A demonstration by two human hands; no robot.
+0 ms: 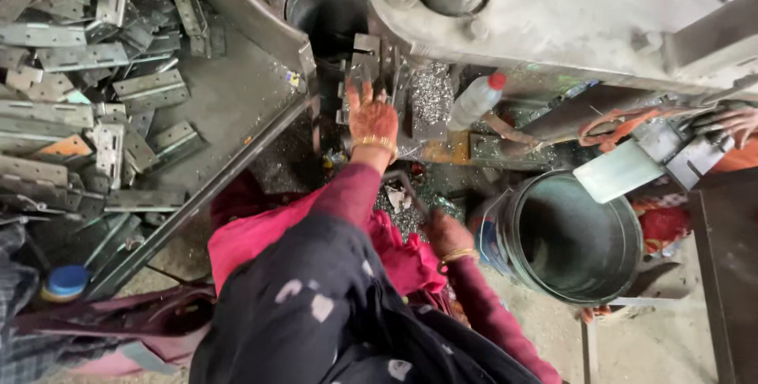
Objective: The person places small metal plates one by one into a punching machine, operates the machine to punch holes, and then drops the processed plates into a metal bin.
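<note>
Head view: the left hand (371, 116) reaches far forward, fingers spread flat on a metal hinge piece (365, 64) under the press machine (568, 13). The right hand (446, 234) rests near, beside a grey bucket (576, 234); its grip cannot be told.

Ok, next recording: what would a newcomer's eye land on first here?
Probably the left hand, reaching up to a metal piece under the big grey press at the top. Next, the heap of flat metal hinge plates filling the sloped tray on the left. The right hand rests low beside an empty dark bucket at right; it seems to hold nothing.
</note>
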